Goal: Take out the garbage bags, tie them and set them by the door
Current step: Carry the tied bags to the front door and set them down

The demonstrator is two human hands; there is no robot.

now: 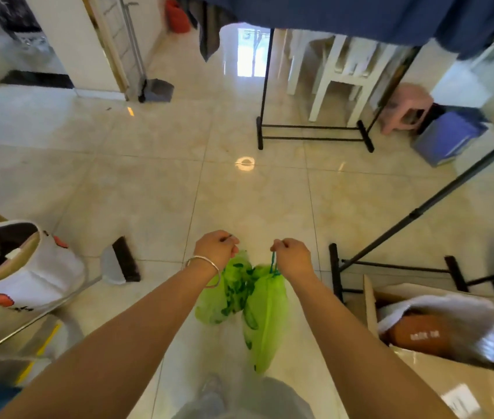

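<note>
A: What did the hands hold?

B: The left hand (216, 248) and the right hand (291, 256) each pinched a dark string of the green bags (250, 300), which hung between them above the floor (155, 189).

A: And to tie well?

B: I think pull both strings evenly, then knot close to the mouth.
</note>
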